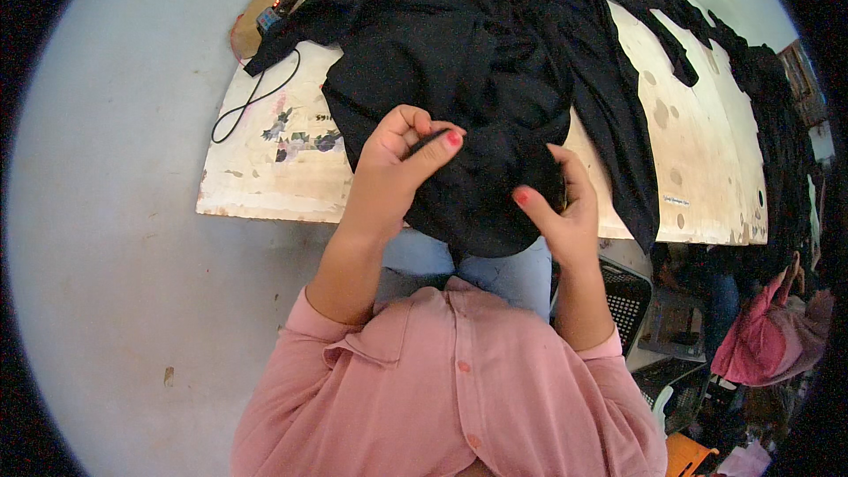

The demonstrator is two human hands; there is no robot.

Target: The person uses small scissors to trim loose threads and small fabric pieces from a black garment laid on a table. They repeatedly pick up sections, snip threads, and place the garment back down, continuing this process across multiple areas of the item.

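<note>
Pale worn wooden desk (265,185) carries the black knit fabric garment (477,97), its near edge hanging over toward your lap. You seem to be checking its edge; working further along calls for feeding cloth through. Your left hand (402,159) pinches a fold, fingers curled; your right hand (561,208) grips the cloth, thumb raised.
</note>
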